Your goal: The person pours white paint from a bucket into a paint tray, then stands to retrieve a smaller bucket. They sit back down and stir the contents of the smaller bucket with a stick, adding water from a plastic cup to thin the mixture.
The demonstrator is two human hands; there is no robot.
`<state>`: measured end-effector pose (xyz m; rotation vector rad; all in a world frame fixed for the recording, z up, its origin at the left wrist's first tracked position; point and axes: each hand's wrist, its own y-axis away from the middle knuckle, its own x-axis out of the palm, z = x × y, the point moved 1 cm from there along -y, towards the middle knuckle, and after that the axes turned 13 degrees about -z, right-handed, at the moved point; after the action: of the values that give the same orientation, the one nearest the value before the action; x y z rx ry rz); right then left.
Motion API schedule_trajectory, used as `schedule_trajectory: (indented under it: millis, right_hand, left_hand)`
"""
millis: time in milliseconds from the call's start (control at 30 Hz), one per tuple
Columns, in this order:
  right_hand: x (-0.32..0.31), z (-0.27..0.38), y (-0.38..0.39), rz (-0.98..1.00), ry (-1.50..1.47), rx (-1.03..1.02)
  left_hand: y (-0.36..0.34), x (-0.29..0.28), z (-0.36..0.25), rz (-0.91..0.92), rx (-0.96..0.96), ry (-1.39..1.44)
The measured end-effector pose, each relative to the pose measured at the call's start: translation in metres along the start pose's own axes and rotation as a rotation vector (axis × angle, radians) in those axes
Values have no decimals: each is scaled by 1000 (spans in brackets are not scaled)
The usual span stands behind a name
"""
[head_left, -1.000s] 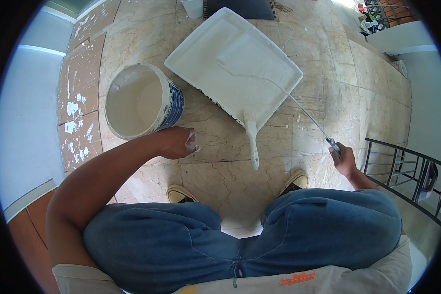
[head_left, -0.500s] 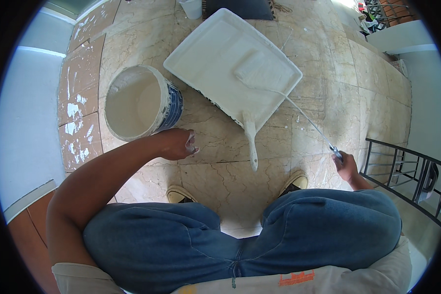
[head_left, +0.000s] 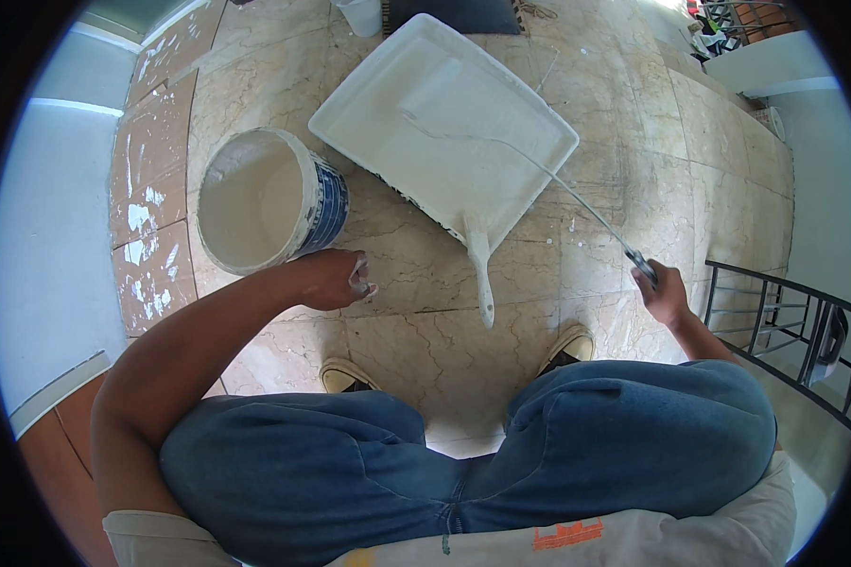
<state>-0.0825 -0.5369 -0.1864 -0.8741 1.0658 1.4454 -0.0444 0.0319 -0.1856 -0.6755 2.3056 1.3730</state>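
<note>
Nearest, the right hand (head_left: 665, 293) wraps around the handle of a paint roller (head_left: 434, 88); the left hand (head_left: 338, 279) curls beside a bucket (head_left: 327, 208), its contents unclear. A paintbrush (head_left: 483, 279) overhangs the tray's (head_left: 366, 75) near corner; the roller's head lies inside, farther off.

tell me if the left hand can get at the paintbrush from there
Probably yes: the left hand seems empty, and only floor tiles show between it and the paintbrush handle.

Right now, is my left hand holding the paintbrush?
No, the paintbrush lies at the white tray's near corner, handle jutting out, clear of your left hand.
</note>
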Motion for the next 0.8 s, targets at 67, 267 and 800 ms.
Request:
schedule_trajectory:
  millis: [67,267,800]
  right_hand:
    - [-4,-27,19,-19,-28,-12]
    - [-16,-84,59,-49,27,32]
    - [-11,48,-36,94,100,84]
  left_hand:
    - [-3,-3,-5,6,-12,-8]
    - [-9,0,-18,38,26,-40]
    - [5,-8,-12,7,-15,-44]
